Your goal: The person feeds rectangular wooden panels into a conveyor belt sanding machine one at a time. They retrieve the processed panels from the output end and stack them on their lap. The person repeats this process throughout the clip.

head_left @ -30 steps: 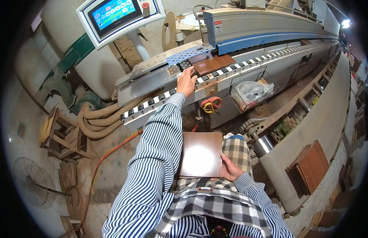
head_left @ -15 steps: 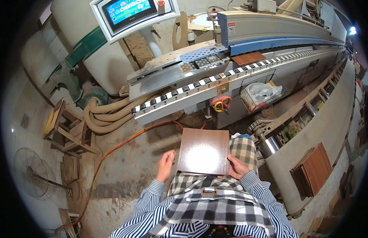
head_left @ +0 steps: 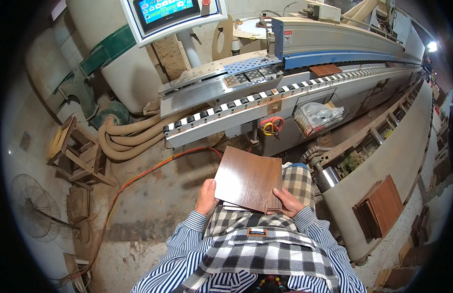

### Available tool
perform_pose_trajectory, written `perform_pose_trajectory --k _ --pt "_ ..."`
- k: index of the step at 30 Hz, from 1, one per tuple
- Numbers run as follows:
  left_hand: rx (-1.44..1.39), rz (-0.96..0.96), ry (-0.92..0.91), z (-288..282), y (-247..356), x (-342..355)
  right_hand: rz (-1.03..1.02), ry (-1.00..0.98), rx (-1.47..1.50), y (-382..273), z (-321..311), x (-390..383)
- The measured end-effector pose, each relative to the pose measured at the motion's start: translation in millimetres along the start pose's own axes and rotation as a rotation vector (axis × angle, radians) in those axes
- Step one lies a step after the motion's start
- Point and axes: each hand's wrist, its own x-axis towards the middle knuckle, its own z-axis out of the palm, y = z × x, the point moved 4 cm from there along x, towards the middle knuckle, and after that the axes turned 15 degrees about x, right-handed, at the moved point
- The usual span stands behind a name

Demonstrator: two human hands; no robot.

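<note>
A stack of dark-brown wood-grain boards (head_left: 248, 176) rests over my lap, its top board skewed and raised toward the left, with pale edges showing beneath. My left hand (head_left: 206, 196) grips that top board by its left edge. My right hand (head_left: 287, 200) holds the stack at its lower right corner, thumb on the side. Ahead, a reddish-brown panel (head_left: 325, 69) lies in the edge-banding machine (head_left: 343, 35), beside a row of black-and-white rollers (head_left: 236, 103).
A screen panel (head_left: 165, 10) is upper left. Orange scissors (head_left: 271, 126) and a wire basket (head_left: 319, 117) hang on the machine. Hoses (head_left: 116, 149), a wooden stool (head_left: 82, 151) and a fan (head_left: 31, 210) stand left. More boards (head_left: 382, 205) lie on the conveyor (head_left: 348, 215) at right.
My left hand has withdrawn from the machine and now holds the top board, which has shifted and tilted. The panel in the machine has travelled rightward along it.
</note>
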Motion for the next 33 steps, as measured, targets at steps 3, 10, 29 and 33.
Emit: perform_pose_trajectory --k 3,10,29,33 --pt "-0.060 0.041 0.091 -20.3 16.0 9.7 0.014 0.035 -0.024 1.0 2.9 -2.2" --pt "-0.282 0.134 0.350 -74.6 47.1 84.2 0.027 0.017 -0.019 0.7 0.4 0.9" --pt "1.127 0.165 0.575 -116.9 136.2 178.9 0.029 0.037 0.023 -0.9 2.3 -0.5" --pt "1.023 0.141 0.546 -119.1 131.9 197.0 0.014 0.022 0.003 -0.5 -0.7 1.7"
